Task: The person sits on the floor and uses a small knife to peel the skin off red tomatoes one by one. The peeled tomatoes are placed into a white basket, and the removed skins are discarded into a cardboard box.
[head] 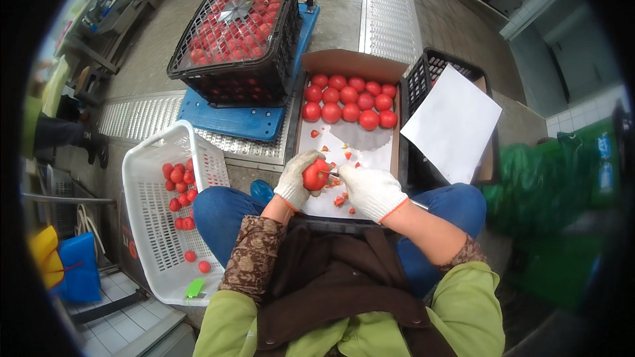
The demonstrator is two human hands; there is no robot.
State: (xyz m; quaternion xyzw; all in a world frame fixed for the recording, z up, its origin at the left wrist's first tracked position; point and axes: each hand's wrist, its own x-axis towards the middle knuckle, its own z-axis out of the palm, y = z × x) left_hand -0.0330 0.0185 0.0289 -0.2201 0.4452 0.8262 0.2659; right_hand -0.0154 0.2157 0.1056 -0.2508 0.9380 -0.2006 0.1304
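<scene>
My left hand (292, 178), in a white knitted glove, grips a red tomato (313, 175) above the near part of a paper-lined tray. In my right hand (371, 189), gloved the same way, is a small knife (333, 174); its tip meets the tomato on the side facing that hand. Most of the knife's handle is hidden by the glove. Beneath both hands, cut tomato bits (339, 201) lie scattered on wet white paper (367, 158). Beyond them, several whole tomatoes (349, 94) sit in rows at the tray's far end, before a raised cardboard flap (353, 64).
At left, a white plastic basket (149, 238) holds loose tomatoes. A black crate (233, 84) packed with tomatoes rests on a blue platform cart (228, 116). Right of the tray, white paper (454, 124) lies over another black crate (419, 79). Another person's leg (62, 134) shows far left.
</scene>
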